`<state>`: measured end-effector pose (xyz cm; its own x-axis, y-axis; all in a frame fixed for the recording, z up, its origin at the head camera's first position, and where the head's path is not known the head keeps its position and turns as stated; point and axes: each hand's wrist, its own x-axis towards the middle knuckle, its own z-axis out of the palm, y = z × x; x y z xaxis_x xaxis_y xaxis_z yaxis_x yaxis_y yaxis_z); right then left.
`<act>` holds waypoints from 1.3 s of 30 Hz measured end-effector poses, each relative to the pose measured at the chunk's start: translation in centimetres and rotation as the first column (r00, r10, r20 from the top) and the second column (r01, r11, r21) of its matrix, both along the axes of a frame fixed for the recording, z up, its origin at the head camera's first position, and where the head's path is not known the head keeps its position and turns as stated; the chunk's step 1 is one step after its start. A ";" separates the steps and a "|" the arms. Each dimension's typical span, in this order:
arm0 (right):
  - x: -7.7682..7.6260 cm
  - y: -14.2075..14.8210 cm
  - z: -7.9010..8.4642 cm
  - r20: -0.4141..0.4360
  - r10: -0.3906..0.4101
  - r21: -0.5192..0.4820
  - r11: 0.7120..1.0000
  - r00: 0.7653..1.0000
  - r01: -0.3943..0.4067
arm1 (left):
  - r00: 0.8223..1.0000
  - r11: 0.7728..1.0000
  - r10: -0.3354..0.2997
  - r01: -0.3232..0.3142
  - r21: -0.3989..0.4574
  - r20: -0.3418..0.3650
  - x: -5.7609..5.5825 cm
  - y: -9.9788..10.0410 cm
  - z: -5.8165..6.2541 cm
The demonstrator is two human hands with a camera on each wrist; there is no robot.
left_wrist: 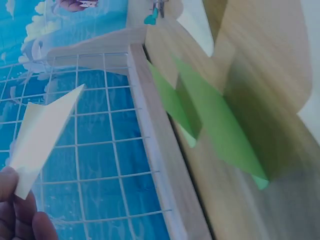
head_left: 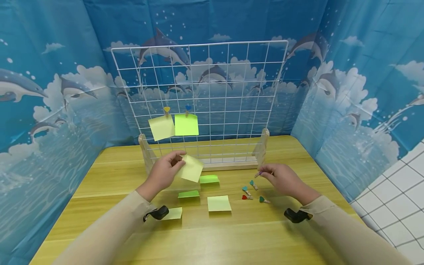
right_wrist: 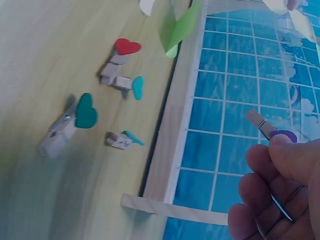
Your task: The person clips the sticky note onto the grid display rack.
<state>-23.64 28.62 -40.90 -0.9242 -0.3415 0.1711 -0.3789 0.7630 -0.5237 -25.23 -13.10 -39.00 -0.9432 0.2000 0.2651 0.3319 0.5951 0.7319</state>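
in the head view, the left hand [head_left: 164, 170] is pinching a pale yellow note [head_left: 191, 168] in front of the rack's [head_left: 209, 81] lower left part, and the right hand [head_left: 281, 178] is holding a purple peg [head_left: 258, 173] just in front of the rack's right foot. a black wrist camera [head_left: 158, 212] on the left sleeve is sitting so near a loose note [head_left: 173, 213] that a low sweep of the arm could be dragging it. two other notes, a yellow one [head_left: 161, 127] and a bright green one [head_left: 186, 124], are hanging low on the rack's left part, each by a single peg, so a bump to the rack could be swinging them askew.

a yellowish wooden table [head_left: 232, 235] is carrying the rack, a dolphin curtain [head_left: 218, 22] is closing in behind and beside it, and white tiles [head_left: 397, 206] are showing far to its right.

in the left wrist view, fingers are gripping only one end of the note, so the thin sheet could be flopping or slipping.

in the right wrist view, thumb and finger are pressing the heart end, so an off-centre squeeze could be twisting the peg loose. the red-heart peg [right_wrist: 122, 55] and its neighbours are lying in front of the rack.
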 end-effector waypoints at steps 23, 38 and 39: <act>0.1 -1.0 3.7 -0.095 -0.012 -0.038 0.999 0.995 0.009 | 0.994 1.000 -0.017 0.018 0.008 -0.111 -0.8 3.1 5.0; -0.4 -2.3 5.8 -0.190 0.017 -0.044 0.999 0.982 -0.026 | 0.994 0.992 0.047 -0.035 0.123 -0.096 -3.9 5.7 7.9; -0.5 -2.4 5.9 -0.188 0.015 -0.045 0.999 0.982 -0.024 | 0.994 0.991 0.051 -0.039 0.127 -0.093 -4.0 5.8 8.0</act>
